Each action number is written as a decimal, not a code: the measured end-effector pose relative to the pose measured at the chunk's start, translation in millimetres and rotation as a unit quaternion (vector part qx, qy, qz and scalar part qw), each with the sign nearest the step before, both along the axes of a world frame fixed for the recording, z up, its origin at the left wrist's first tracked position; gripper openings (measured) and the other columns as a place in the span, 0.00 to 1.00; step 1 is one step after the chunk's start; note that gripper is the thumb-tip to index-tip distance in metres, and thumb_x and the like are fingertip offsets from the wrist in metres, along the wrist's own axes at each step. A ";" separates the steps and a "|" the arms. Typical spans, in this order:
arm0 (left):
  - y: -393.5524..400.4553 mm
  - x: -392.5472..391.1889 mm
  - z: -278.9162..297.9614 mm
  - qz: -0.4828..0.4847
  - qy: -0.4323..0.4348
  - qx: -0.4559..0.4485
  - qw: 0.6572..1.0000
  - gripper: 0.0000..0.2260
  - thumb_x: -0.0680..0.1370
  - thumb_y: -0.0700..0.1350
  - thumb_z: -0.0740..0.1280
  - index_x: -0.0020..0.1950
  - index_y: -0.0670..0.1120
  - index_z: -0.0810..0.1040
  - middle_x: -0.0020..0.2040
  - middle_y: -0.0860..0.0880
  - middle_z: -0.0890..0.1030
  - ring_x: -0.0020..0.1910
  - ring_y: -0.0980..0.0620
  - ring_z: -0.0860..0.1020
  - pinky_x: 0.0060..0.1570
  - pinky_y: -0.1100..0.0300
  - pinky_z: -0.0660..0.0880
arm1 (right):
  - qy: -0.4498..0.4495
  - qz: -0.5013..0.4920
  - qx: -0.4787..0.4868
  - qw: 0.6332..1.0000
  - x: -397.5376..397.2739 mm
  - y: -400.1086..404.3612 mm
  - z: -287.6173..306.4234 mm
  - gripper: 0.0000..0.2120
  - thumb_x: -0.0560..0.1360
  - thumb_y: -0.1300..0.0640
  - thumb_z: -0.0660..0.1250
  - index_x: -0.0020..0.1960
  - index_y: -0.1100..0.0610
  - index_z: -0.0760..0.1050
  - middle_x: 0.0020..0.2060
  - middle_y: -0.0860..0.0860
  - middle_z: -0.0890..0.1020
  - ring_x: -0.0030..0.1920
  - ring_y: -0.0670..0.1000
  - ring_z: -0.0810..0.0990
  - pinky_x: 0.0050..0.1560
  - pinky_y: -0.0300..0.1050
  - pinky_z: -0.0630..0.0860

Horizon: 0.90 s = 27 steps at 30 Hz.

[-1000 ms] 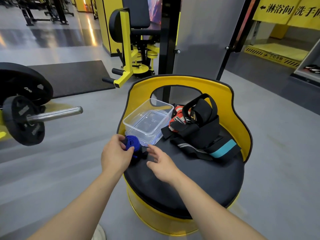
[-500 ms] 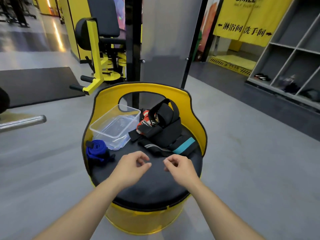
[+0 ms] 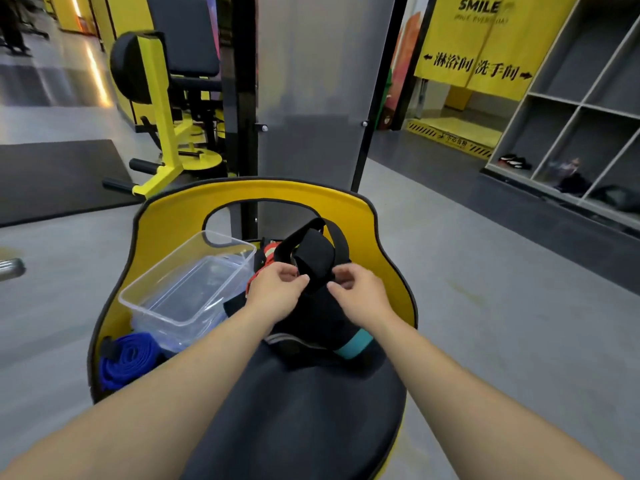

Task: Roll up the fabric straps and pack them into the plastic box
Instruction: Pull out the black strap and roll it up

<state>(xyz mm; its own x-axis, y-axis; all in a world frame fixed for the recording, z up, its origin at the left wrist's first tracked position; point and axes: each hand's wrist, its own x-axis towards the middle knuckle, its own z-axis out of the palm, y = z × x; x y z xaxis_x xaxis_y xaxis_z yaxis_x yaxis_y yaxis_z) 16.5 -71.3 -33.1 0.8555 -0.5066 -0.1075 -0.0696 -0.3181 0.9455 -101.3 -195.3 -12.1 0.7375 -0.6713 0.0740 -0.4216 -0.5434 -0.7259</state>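
A pile of black fabric straps (image 3: pixel 313 261) lies at the back of a round black seat (image 3: pixel 311 410), with a red strap (image 3: pixel 269 253) and a teal-banded one (image 3: pixel 356 346) among them. My left hand (image 3: pixel 277 292) and my right hand (image 3: pixel 362 294) are both at the looped black strap on top, fingers curled and pinching its lower part from either side. A clear plastic box (image 3: pixel 156 306) stands open to the left of the pile. A rolled blue strap (image 3: pixel 126 362) lies on the seat just in front of the box, outside it.
A yellow backrest (image 3: pixel 391 258) curves around the seat's back and sides. Grey floor surrounds the stool. A yellow exercise machine (image 3: pixel 162 126) and a black post stand behind, and grey cubby shelves (image 3: pixel 575 133) stand at the right.
My left hand let go of the blue roll, which stays by the box. Both hands drew back, then reached forward to the black strap pile. The view shifted right.
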 end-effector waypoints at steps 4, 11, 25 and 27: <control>-10.9 15.1 -11.0 -0.011 -0.016 0.047 0.999 0.14 0.76 0.55 0.74 0.58 0.53 0.77 0.50 0.56 0.80 0.53 0.52 0.80 0.59 0.50 0.78 | 0.066 0.043 -0.105 0.991 62.4 -16.4 -3.1 0.39 0.77 0.54 0.73 0.81 0.54 0.58 0.80 0.51 0.61 0.79 0.52 0.61 0.77 0.49 0.64; -3.3 18.0 -26.1 -0.014 -0.009 0.040 0.999 0.10 0.77 0.50 0.74 0.55 0.52 0.78 0.47 0.54 0.81 0.47 0.56 0.80 0.43 0.63 0.75 | 0.158 0.023 -0.224 0.961 94.2 -24.3 -5.5 0.39 0.75 0.49 0.74 0.80 0.55 0.60 0.73 0.53 0.72 0.72 0.57 0.70 0.69 0.52 0.71; 15.7 13.3 44.1 0.023 0.067 -0.079 0.994 0.10 0.75 0.48 0.76 0.54 0.48 0.81 0.46 0.46 0.85 0.46 0.48 0.85 0.51 0.48 0.83 | -0.233 -0.087 0.105 0.963 47.7 -10.9 126.3 0.15 0.79 0.65 0.65 0.50 0.48 0.84 0.44 0.46 0.86 0.43 0.48 0.86 0.46 0.46 0.85; 21.9 5.9 67.6 0.006 0.100 -0.120 0.988 0.17 0.76 0.49 0.76 0.61 0.45 0.79 0.51 0.46 0.84 0.49 0.50 0.84 0.49 0.54 0.82 | -0.275 -0.079 0.181 0.941 40.8 -8.8 150.5 0.12 0.80 0.66 0.65 0.57 0.56 0.84 0.51 0.52 0.86 0.48 0.50 0.86 0.47 0.46 0.85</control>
